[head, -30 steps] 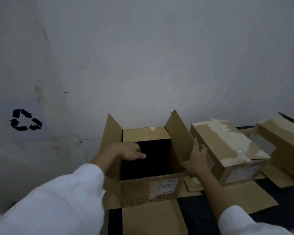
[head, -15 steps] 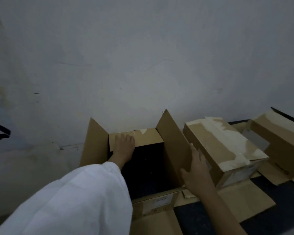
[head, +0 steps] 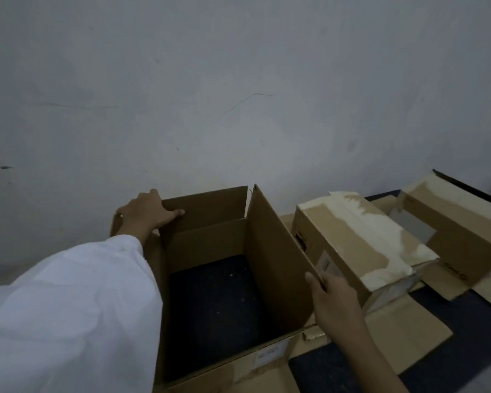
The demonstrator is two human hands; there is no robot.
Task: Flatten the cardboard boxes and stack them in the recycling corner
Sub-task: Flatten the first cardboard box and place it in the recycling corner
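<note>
A white sleeve (head: pixel 68 302) fills the lower left, and from it the left hand (head: pixel 146 212) reaches to the far left corner of the open box (head: pixel 210 279), fingers spread flat over the top of the back flap rather than curled around it, so it presses and steadies instead of gripping. That placement looks meant to fold the flap or brace the corner while the box is pushed out of square. The box stands against the wall (head: pixel 238 95), its top open and its bottom apparently open too, since dark floor (head: pixel 213 302) shows inside. On its right, the tall side flap stands upright, and the right hand (head: pixel 333 299) pinches its near edge, thumb inside and fingers behind, a closed grip suited to pulling that side over. Just beside it sits a taped box (head: pixel 360 239), still closed and unflattened, lying on loose flat cardboard (head: pixel 403 333). Farther right another box (head: pixel 465 222) rests partly open. The wall is pale and scuffed, the floor dark, the light dim.
</note>
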